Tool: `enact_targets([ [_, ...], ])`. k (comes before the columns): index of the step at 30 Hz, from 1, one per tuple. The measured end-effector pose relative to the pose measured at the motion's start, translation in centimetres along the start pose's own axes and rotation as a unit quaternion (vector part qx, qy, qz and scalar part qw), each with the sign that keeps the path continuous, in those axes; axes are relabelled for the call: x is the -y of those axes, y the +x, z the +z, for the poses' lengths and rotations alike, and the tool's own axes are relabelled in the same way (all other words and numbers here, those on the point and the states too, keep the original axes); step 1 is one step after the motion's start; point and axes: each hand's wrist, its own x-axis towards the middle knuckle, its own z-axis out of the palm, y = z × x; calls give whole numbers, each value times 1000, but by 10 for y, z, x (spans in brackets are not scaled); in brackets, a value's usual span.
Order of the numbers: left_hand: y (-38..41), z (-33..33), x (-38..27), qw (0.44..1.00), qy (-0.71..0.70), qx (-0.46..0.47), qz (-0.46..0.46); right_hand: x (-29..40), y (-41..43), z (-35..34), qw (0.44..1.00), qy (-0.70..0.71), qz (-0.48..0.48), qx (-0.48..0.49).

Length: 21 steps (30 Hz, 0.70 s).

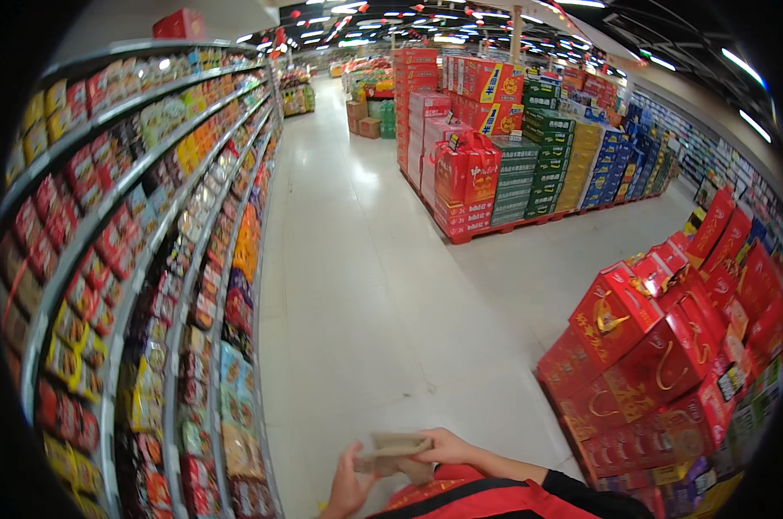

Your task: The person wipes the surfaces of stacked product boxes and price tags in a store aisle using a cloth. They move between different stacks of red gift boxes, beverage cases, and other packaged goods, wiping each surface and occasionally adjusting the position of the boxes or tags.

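A folded greyish-brown cloth (398,449) is held in front of my body, blurred by motion; a loose part of it hangs down. My right hand (451,447) grips its right side, thumb and fingers closed on the fabric. At the left edge, my left hand (351,481) has its fingers and thumb around the cloth. Below the hands is the red and black clothing (469,499) on my body, and a black sleeve (563,490) covers my right forearm.
Long shelves (151,246) of packaged food line the left side. To the right stand stacked red gift boxes (625,311). Farther ahead, stacked drink cartons (469,168) sit on red pallets (489,232). The pale tiled floor (346,272) runs between them.
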Motion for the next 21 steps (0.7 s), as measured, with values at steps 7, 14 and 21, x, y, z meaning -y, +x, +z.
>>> enact_targets([
  [7, 164, -10, 58, 977, -39, 131, -167, -38, 132, -106, 985, 15, 124, -115],
  [14, 375, -17, 48, 978, -47, 84, -185, -17, 289, -212, 974, 94, 88, -187],
  [21, 528, -24, 68, 976, -55, 52, -202, 17, 417, -313, 981, 74, 93, -153],
])
